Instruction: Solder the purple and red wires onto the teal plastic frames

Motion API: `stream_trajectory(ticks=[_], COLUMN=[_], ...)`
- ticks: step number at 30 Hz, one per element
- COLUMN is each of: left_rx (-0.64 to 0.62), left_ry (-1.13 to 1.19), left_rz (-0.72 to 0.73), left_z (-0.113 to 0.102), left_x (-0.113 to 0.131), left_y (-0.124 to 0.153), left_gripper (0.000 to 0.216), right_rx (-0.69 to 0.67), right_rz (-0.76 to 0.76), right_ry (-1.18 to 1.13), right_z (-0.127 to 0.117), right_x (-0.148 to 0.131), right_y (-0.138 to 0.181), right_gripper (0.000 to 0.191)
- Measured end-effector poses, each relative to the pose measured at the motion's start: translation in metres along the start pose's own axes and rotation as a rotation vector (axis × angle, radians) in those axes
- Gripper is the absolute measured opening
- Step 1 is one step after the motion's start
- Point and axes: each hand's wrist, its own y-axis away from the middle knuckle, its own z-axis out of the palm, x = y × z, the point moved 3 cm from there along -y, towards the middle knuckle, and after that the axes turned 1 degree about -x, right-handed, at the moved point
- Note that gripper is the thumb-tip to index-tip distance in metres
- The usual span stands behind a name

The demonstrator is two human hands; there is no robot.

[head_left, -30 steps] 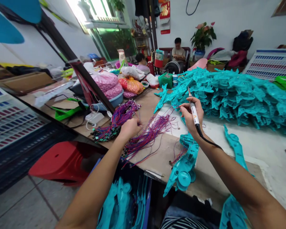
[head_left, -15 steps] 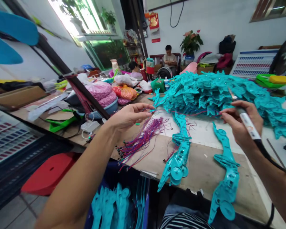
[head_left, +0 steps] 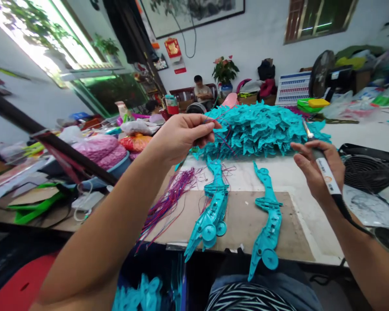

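Note:
My left hand [head_left: 184,136] is raised over the bench, its fingers pinched on thin red and blue wires [head_left: 223,134] that trail down toward a teal plastic shell [head_left: 211,211]. My right hand [head_left: 316,170] grips a white soldering iron [head_left: 322,170] with its tip pointing up and its black cord running down my forearm. A second teal shell [head_left: 268,224] lies beside the first on the brown board [head_left: 243,222]. A bundle of red and purple wires [head_left: 168,203] lies to the left of the shells.
A big heap of teal plastic parts [head_left: 259,127] fills the bench behind the shells. Pink and orange bags [head_left: 100,149] sit at the left, a black fan grille [head_left: 365,170] at the right. A person sits at the far wall [head_left: 201,91]. More teal parts stand in a bin below [head_left: 145,293].
My left hand rose from the wire bundle with a few wires pinched. My right hand let go of the wire's other end. The view tilted up and swung right.

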Motion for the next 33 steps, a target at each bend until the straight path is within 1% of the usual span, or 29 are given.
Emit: stream_trajectory(ticks=[1,2,3,5,6,8,10,11,12,14,15,16,18,20,21,23,24,26,28,30,31,33], left_rx=[-0.006,-0.008,-0.014,-0.035,-0.049,-0.092,-0.143,-0.17,-0.196,-0.242,-0.26,-0.273,-0.279,-0.281,-0.287,-0.319,-0.345,-0.397,-0.398,-0.328,-0.286,-0.233], left_ry=[0.012,0.025,0.039,0.064,0.078,0.118,0.189,0.242,0.304,0.443,0.51,0.569,0.659,0.705,0.71,0.667,0.618,0.505,0.436,0.429,0.433,0.441], left_rz=[0.016,0.034,0.049,0.073,0.08,0.081,0.055,0.029,-0.006,-0.097,-0.147,-0.19,-0.243,-0.275,-0.293,-0.343,-0.372,-0.441,-0.517,-0.583,-0.608,-0.65], left_z=[0.01,0.021,0.031,0.051,0.06,0.074,0.083,0.085,0.087,0.091,0.093,0.096,0.102,0.111,0.115,0.126,0.133,0.146,0.158,0.167,0.17,0.175], left_x=[0.007,0.014,0.02,0.03,0.033,0.034,0.026,0.018,0.007,-0.018,-0.032,-0.045,-0.07,-0.09,-0.1,-0.118,-0.127,-0.147,-0.167,-0.185,-0.193,-0.205], left_y=[-0.001,-0.003,-0.004,-0.004,-0.003,0.001,0.007,0.011,0.014,0.023,0.028,0.033,0.044,0.056,0.062,0.072,0.077,0.083,0.086,0.086,0.085,0.084], left_gripper=[0.017,0.018,0.019,0.02,0.021,0.021,0.023,0.025,0.028,0.038,0.041,0.042,0.037,0.035,0.037,0.04,0.041,0.044,0.048,0.052,0.054,0.055], right_rx=[0.007,-0.015,-0.054,-0.164,-0.237,-0.419,-0.565,-0.596,-0.597,-0.543,-0.511,-0.484,-0.454,-0.427,-0.416,-0.393,-0.397,-0.389,-0.456,-0.484,-0.477,-0.441], right_rz=[-0.035,-0.057,-0.065,-0.021,0.026,0.172,0.337,0.413,0.482,0.582,0.607,0.617,0.599,0.542,0.499,0.389,0.325,0.201,0.114,0.099,0.105,0.167], right_ry=[-0.062,-0.14,-0.226,-0.407,-0.496,-0.649,-0.737,-0.753,-0.749,-0.682,-0.627,-0.565,-0.441,-0.316,-0.241,-0.06,0.044,0.199,0.257,0.253,0.251,0.211], right_z=[0.001,0.005,0.01,0.023,0.029,0.038,0.036,0.03,0.021,-0.002,-0.014,-0.026,-0.046,-0.058,-0.06,-0.054,-0.045,-0.021,0.009,0.032,0.038,0.038], right_x=[-0.005,-0.01,-0.017,-0.03,-0.036,-0.045,-0.048,-0.046,-0.042,-0.029,-0.022,-0.013,0.003,0.02,0.029,0.047,0.056,0.072,0.086,0.096,0.099,0.102], right_y=[-0.005,-0.009,-0.013,-0.013,-0.01,0.004,0.025,0.035,0.044,0.057,0.059,0.06,0.055,0.043,0.035,0.017,0.009,-0.006,-0.012,-0.005,0.003,0.027], right_gripper=[0.049,0.055,0.062,0.067,0.067,0.062,0.054,0.05,0.047,0.044,0.044,0.044,0.044,0.043,0.042,0.037,0.035,0.03,0.019,0.016,0.013,0.012])
